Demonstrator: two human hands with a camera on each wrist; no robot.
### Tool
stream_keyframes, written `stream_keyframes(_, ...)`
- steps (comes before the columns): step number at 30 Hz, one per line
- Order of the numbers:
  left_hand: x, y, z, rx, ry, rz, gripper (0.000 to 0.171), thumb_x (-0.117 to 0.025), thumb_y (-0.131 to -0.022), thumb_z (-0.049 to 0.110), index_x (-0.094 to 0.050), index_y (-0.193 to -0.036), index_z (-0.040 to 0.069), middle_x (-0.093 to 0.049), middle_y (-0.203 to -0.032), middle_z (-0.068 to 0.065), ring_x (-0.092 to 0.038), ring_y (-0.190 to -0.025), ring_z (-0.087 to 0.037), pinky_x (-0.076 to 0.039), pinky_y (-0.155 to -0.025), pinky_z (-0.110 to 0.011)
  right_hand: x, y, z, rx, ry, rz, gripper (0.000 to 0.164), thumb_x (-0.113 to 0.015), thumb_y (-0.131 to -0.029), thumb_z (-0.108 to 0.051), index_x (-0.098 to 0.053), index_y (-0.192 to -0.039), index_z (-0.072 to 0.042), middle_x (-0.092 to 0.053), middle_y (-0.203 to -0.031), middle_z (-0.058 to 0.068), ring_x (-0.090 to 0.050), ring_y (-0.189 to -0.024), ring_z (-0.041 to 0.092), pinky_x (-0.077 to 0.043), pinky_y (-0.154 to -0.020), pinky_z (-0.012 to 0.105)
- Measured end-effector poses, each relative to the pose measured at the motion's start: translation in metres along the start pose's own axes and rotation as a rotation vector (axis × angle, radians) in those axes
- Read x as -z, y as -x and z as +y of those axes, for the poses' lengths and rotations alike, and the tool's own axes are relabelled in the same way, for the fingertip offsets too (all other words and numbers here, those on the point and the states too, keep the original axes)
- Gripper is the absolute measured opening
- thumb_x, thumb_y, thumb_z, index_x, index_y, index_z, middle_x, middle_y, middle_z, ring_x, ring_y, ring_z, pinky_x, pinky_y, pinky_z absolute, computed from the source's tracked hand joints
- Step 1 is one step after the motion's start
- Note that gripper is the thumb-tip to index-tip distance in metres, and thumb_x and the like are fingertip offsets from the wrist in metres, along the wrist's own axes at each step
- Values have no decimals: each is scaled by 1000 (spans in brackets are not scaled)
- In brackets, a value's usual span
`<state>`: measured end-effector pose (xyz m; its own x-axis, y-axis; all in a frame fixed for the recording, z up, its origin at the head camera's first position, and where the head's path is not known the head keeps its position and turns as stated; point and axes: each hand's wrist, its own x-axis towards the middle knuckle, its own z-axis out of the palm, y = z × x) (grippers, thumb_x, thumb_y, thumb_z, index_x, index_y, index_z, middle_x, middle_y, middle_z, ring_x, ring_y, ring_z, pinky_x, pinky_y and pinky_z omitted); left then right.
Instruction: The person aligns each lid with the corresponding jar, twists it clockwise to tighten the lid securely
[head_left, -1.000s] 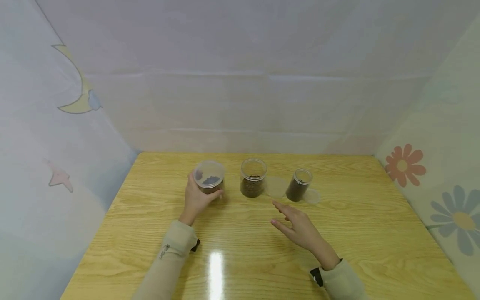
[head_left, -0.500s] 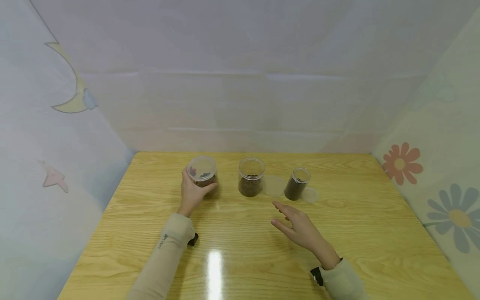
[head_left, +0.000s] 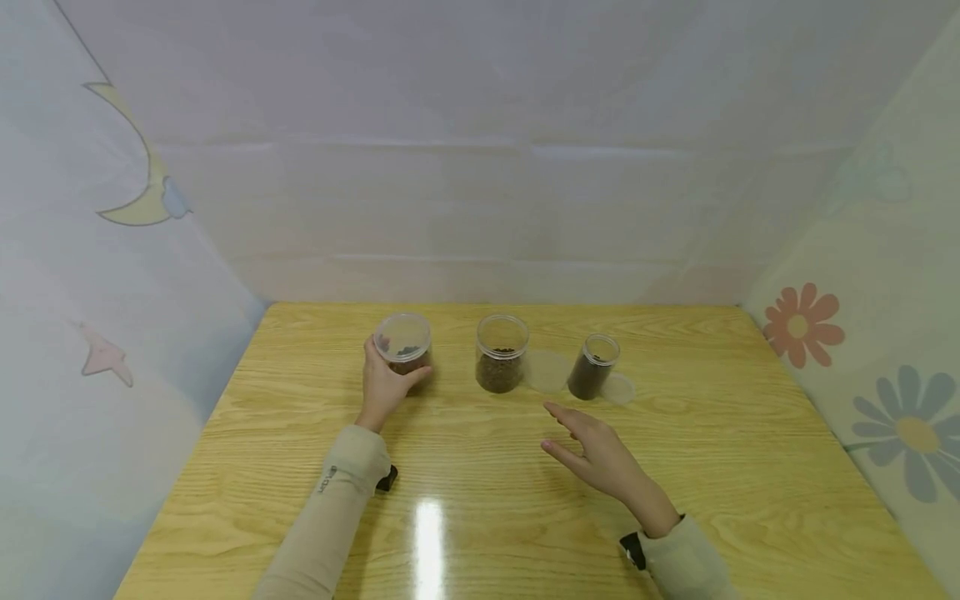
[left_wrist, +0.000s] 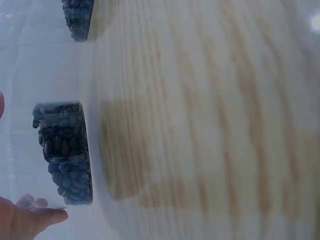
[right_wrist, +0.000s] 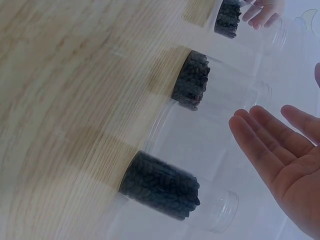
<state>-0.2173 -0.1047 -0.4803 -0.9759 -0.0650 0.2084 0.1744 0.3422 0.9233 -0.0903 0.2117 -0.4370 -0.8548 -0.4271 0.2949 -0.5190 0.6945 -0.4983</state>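
Observation:
My left hand [head_left: 386, 383] grips a wide clear jar [head_left: 417, 364], fingers around its far left side and thumb across the front. Dark bean-like pieces partly fill this jar, and its top looks covered by a translucent lid [head_left: 402, 327]. To its right stands a second wide jar [head_left: 498, 372], uncovered, with similar dark contents. A narrower open jar [head_left: 588, 377], filled higher, stands farther right. My right hand [head_left: 600, 454] is held in front of the narrow jar with its fingers extended, touching nothing. In the right wrist view, its palm [right_wrist: 300, 187] shows beside the jars.
A larger clear lid [head_left: 547, 372] lies on the wooden table [head_left: 480, 467] between the middle and narrow jars. A smaller clear lid [head_left: 619, 389] lies right of the narrow jar. A pale curtain [head_left: 480, 217] hangs behind the table, with printed sheets at both sides.
My left hand has moved the wide jar a little to the left and back, then slowed almost to a stop. My right hand stays where it was. The head view has shifted slightly.

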Motion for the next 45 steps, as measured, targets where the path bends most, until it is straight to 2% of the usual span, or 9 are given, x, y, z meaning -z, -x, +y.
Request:
stream_keyframes(11, -1, -1, -7, 44, -2, 13, 102, -82, -67, 23, -12, -140, 4, -26, -139, -22, -28, -128, -34, -26, -103, -48, 1, 0, -1, -1, 3, -6, 54, -63, -87, -24, -46, -129, 4, -56, -120, 19, -59, -99, 30, -52, -71, 34)
stream_keyframes(19, -1, -1, -7, 49, -5, 10, 103, -81, -67, 26, -12, -140, 5, -26, -139, -23, -28, -127, -34, -27, -102, -49, 1, -1, -2, -11, 9, -18, 53, -63, -87, -24, -46, -130, 3, -55, -121, 19, -59, -98, 29, -52, -72, 34)
stream_keyframes(30, -1, 1, -6, 45, 25, 29, 104, -83, -65, 20, -12, -140, 6, -26, -139, -20, -26, -128, -35, -24, -104, -49, -1, 0, -1, 0, 6, -23, 52, -62, -87, -24, -47, -129, 2, -56, -120, 18, -59, -100, 29, -52, -72, 35)
stream_keyframes(40, 7, 14, 3, 82, 33, 32, 107, -82, -66, 23, -10, -143, 6, -28, -137, -21, -28, -126, -34, -27, -101, -50, -2, 0, -1, 12, -6, -19, 51, -63, -87, -23, -48, -128, 3, -57, -118, 20, -60, -96, 31, -53, -70, 35)
stream_keyframes(45, 12, 22, 11, 91, 22, 27, 107, -82, -66, 24, -9, -143, 5, -25, -137, -21, -26, -127, -36, -25, -102, -52, -3, -1, -1, 29, 1, -11, 51, -63, -86, -22, -48, -127, 6, -57, -117, 20, -59, -97, 32, -53, -70, 34)
